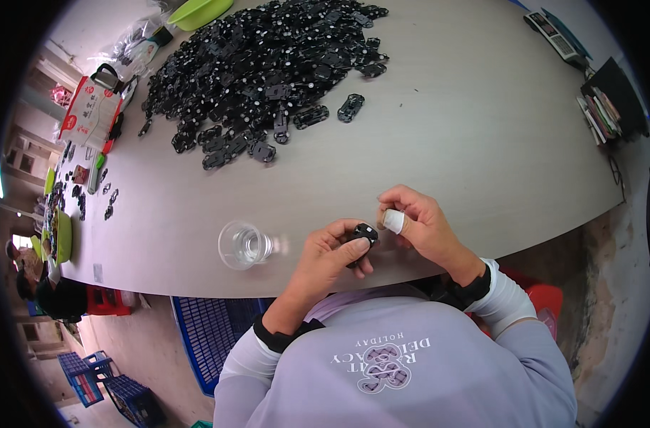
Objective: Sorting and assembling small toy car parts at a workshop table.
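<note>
Head view, black piece (366,232), rounded, pale-marked, held in left hand (329,258)

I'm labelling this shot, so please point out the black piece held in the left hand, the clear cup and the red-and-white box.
Black piece (363,232): head view, its exposed upper end.
Clear cup (261,247): head view, its side wall.
Red-and-white box (93,116): head view, its broad side.

Black car-shaped pieces (268,68): past counting — clear cup (245,246): one — red-white carton (92,114): one.
</note>
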Demonstrator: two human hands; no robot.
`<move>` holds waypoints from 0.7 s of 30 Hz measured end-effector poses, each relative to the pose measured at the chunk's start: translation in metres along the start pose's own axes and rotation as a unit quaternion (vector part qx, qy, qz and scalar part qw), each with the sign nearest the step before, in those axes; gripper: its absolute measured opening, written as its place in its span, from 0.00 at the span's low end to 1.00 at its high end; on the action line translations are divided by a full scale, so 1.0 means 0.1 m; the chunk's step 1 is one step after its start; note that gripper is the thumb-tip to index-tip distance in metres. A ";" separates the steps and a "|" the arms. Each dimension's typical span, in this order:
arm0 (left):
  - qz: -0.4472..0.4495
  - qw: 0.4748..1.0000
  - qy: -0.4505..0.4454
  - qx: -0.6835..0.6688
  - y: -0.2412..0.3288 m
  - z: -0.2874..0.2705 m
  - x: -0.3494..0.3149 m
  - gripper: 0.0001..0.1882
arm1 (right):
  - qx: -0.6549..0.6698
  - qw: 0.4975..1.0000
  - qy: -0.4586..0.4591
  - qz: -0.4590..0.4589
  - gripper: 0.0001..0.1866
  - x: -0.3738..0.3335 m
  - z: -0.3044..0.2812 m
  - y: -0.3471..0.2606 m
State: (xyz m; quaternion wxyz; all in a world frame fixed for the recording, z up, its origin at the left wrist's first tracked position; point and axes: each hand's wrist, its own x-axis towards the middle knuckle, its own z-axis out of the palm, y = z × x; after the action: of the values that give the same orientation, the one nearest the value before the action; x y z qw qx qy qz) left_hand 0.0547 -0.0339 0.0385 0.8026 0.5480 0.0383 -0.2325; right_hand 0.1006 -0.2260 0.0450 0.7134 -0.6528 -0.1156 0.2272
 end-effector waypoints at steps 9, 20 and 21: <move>-0.034 0.999 -0.023 -0.001 -0.14 -0.25 -0.71 0.14 | -0.217 0.976 0.013 -0.030 0.07 -0.09 -0.05 0.29; 0.022 0.651 0.747 -0.131 -2.01 -0.84 -3.58 0.11 | -0.285 0.949 -0.091 -0.094 0.06 -0.01 0.03 0.25; 0.000 0.587 0.800 -0.123 -2.38 -0.84 -3.99 0.11 | -0.288 0.947 -0.088 -0.109 0.05 0.00 0.03 0.24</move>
State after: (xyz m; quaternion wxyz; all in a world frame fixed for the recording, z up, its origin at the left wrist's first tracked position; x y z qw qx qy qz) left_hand -0.3827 0.1042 -0.0741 0.5076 0.4092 0.6933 0.3071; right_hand 0.0945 -0.2220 0.0215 0.5021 -0.7914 -0.3092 0.1612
